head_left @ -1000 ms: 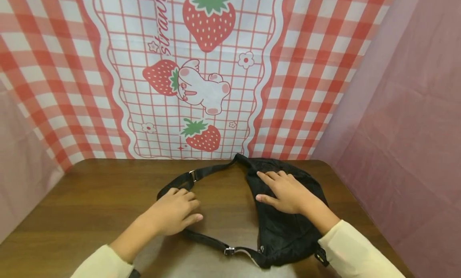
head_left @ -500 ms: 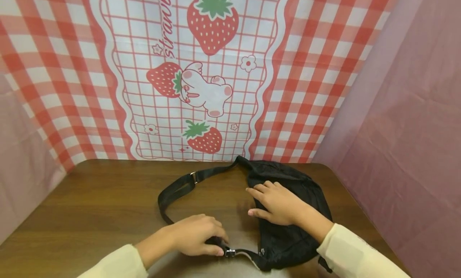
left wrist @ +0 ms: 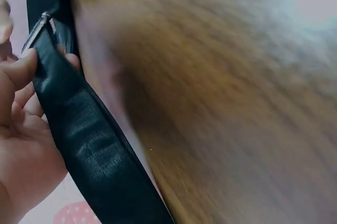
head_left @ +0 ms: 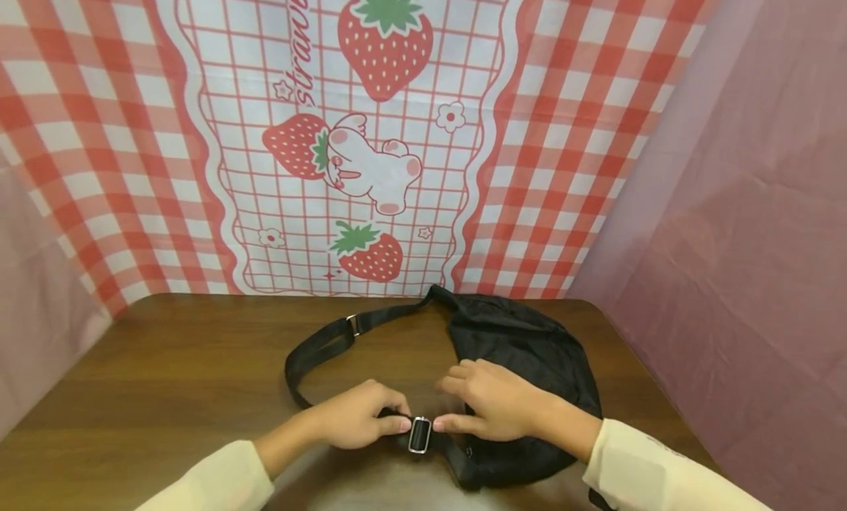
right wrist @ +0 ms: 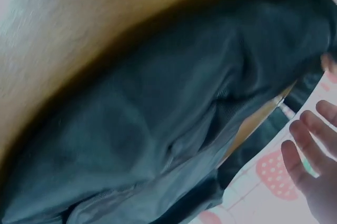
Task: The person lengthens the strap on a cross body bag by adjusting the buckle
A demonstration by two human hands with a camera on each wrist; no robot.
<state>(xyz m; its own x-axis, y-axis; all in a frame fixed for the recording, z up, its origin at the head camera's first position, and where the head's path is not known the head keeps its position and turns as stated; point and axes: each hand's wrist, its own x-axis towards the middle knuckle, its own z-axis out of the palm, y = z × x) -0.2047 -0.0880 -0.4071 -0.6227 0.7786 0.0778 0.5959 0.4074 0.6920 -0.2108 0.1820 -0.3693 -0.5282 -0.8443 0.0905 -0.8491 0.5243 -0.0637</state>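
A black bag [head_left: 529, 334] lies on the right half of the wooden table, its long strap [head_left: 311, 356] looping out leftward. My left hand [head_left: 351, 421] pinches the strap just beside a silver slider buckle [head_left: 420, 420], which stands up toward the head camera. In the left wrist view, the thumb and fingers of that hand [left wrist: 29, 145] grip the strap [left wrist: 84, 113] from both sides. My right hand [head_left: 499, 406] is over the bag's near part, thumb tip right by the buckle. Its fingers look loosely extended in the right wrist view, beside the bag [right wrist: 142, 108].
A second metal buckle [head_left: 353, 325] sits on the far stretch of strap. Behind the wooden table [head_left: 165, 379] hangs a red-and-white strawberry cloth [head_left: 463, 77]. Pink cloth [head_left: 748, 224] hangs along the right side, with more at the left.
My left hand has gone from the strap's left end to the near buckle, pinching and raising the strap there. My right hand has slid toward me and slightly left, close to the buckle.
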